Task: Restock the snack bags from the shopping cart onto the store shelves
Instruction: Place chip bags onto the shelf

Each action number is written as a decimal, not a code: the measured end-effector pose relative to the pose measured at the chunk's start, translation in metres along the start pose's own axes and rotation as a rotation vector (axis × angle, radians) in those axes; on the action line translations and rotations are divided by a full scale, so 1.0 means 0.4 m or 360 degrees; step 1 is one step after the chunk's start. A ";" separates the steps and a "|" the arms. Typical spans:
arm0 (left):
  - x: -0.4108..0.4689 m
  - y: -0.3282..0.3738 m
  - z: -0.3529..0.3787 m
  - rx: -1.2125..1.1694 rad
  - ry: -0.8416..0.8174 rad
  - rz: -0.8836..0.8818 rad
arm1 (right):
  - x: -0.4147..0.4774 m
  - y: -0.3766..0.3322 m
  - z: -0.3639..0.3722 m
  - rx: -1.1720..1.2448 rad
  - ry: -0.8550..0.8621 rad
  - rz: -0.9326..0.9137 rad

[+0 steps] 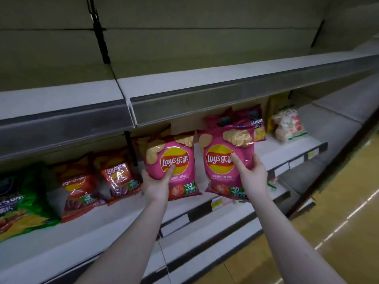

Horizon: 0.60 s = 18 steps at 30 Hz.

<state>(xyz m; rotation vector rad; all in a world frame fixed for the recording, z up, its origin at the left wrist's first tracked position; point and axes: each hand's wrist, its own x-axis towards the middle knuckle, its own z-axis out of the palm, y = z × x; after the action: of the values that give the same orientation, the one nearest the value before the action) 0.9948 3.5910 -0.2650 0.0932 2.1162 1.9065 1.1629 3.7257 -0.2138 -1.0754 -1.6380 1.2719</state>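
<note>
Our left hand [156, 186] grips one pink chip bag [171, 163] upright over the middle shelf [114, 214]; just beside it, our right hand [253, 177] grips a second pink chip bag [225, 160], right of the red bags [82, 185].

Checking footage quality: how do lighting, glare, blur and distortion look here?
Head view: dim, greenish light; the upper shelf shadows the row beneath; glare streaks the red bags and right-hand pink bag; the green bag at left is smeared; shelf lines bow, wide-angle.
</note>
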 end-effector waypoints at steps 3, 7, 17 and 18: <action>0.032 -0.031 0.021 0.0027 0.0052 -0.0106 | 0.047 -0.003 0.013 0.0068 -0.0065 -0.0022; 0.059 -0.066 0.040 -0.0050 0.0161 -0.0173 | 0.131 0.006 0.036 0.0083 -0.0208 -0.0014; 0.070 -0.037 0.020 -0.0182 0.0399 -0.0067 | 0.309 0.088 0.184 0.0096 -0.0571 0.0052; 0.060 -0.017 0.022 -0.0213 0.0469 0.0006 | 0.322 0.094 0.198 0.0086 -0.0599 0.0053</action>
<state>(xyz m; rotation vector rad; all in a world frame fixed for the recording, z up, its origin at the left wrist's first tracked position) 0.9750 3.6046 -0.2764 -0.2254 2.1563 2.1712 1.0522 3.8272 -0.2552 -0.8700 -1.8516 1.6053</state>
